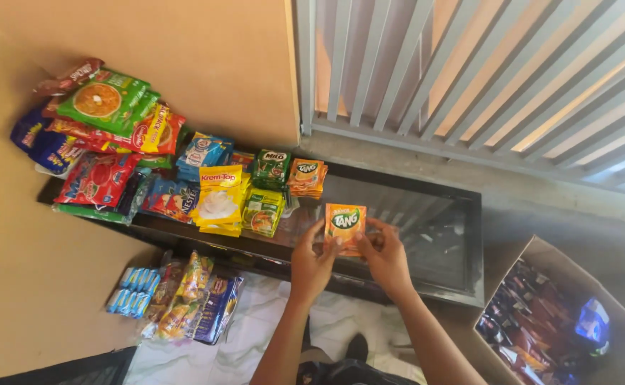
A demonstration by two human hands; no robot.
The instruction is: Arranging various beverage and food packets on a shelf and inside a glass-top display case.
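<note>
low black glass-topped table point(427, 214) runs across the middle, its right half bare and reflecting the slatted grille point(469, 64) above. beige wall point(184, 50) behind the left end. open cardboard box point(623, 314) on the floor at lower right, packed with dark wrappers. big heap of snack bags point(98, 135), red, green and blue, piled on the table's left end against the wall. in front of the table on the pale floor, a bunch of candy and biscuit packs point(177, 296). on the table beside the heap, small stacks: yellow creamer sachets point(220, 199), green drink sachets point(270, 169), an orange sachet stack point(307, 177) near the rear edge.

left hand point(311, 265) and right hand point(386, 258) both raised over the table's front edge, close together. each pinches one side of a single orange drink sachet point(345, 225) between thumb and fingers, held upright and flat to the camera, just right of the stacks and clear of the glass.
</note>
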